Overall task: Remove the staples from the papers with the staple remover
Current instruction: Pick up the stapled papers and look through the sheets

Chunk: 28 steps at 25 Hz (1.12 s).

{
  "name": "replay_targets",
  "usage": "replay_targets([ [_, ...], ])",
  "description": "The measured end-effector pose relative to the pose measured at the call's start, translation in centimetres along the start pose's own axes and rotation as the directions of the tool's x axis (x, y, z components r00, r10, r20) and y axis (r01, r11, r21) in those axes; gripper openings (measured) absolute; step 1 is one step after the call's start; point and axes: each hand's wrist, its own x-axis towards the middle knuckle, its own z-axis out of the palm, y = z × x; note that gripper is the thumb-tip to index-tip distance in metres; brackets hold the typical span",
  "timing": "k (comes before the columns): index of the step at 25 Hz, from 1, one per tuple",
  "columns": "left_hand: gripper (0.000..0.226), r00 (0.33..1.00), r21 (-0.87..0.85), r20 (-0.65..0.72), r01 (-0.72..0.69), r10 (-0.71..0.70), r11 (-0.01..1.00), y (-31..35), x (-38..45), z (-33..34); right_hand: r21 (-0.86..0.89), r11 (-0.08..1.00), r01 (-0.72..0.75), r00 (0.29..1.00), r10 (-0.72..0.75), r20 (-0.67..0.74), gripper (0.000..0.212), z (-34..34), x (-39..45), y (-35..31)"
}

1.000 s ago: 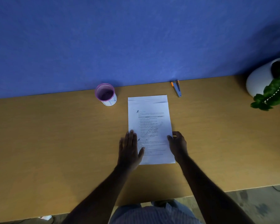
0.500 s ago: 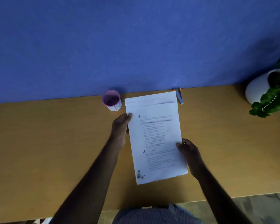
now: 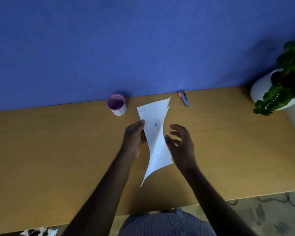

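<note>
The white printed papers [image 3: 156, 133] are lifted off the wooden desk [image 3: 58, 142] and twisted, with one long edge turned toward me. My left hand [image 3: 134, 138] pinches their left edge near the top. My right hand [image 3: 181, 145] hovers just right of the sheets with its fingers spread and nothing in it. The staple remover [image 3: 184, 98], grey-blue with orange tips, lies at the desk's far edge by the blue wall, beyond my right hand and apart from both hands. No staple shows in the papers.
A purple-rimmed cup [image 3: 116, 104] stands at the back of the desk, left of the papers. A white pot with a green plant [image 3: 278, 92] sits at the far right. The desk's near edge runs just above my lap.
The papers lay flat on the desk, then both hands lifted them. Now my right hand has let go and opened, and the sheets have twisted in my left hand.
</note>
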Motion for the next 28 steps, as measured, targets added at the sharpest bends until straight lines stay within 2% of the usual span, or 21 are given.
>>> replay_targets([
  [4,0.021,0.999,-0.035,0.036,-0.022,0.023,0.999,0.2,-2.4,0.9,-0.043,0.982,0.184,0.983,-0.184,0.005,0.049,1.9,-2.0,-3.9],
  [7,0.018,0.997,-0.004,0.029,-0.066,0.066,0.998,0.4,-3.9,1.3,-0.099,0.96,0.262,0.965,-0.263,0.005,0.054,1.8,-3.3,-4.6],
  [11,0.02,0.995,0.063,0.047,-0.096,0.093,0.993,0.6,-5.3,1.3,-0.208,0.928,0.31,0.948,-0.317,-0.002,0.058,1.7,-4.6,-4.7],
  [16,0.021,0.979,0.08,0.103,-0.185,0.176,0.98,1.3,-6.7,0.8,-0.318,0.862,0.395,0.908,-0.419,-0.009,0.049,1.8,-5.6,-5.1],
  [20,0.025,0.963,0.139,0.135,-0.253,0.235,0.957,1.8,-7.7,0.5,-0.374,0.859,0.35,0.906,-0.412,-0.099,0.038,1.9,-5.6,-6.0],
  [22,0.028,0.945,0.155,0.199,-0.292,0.26,0.944,2.2,-8.4,0.2,-0.298,0.914,0.274,0.931,-0.33,-0.158,0.03,1.7,-5.3,-6.6],
  [24,0.025,0.923,0.194,0.256,-0.341,0.288,0.92,2.4,-8.6,-0.1,-0.127,0.964,0.233,0.95,-0.254,-0.182,0.021,1.4,-5.1,-7.2],
  [26,0.026,0.906,0.254,0.267,-0.395,0.329,0.883,2.7,-8.6,-0.4,0.026,0.98,0.197,0.96,-0.188,-0.206,0.011,1.0,-4.9,-7.8],
  [28,0.023,0.885,0.319,0.246,-0.46,0.396,0.829,3.0,-8.5,-0.8,0.1,0.983,0.151,0.966,-0.126,-0.226,0.011,0.5,-4.7,-8.2],
])
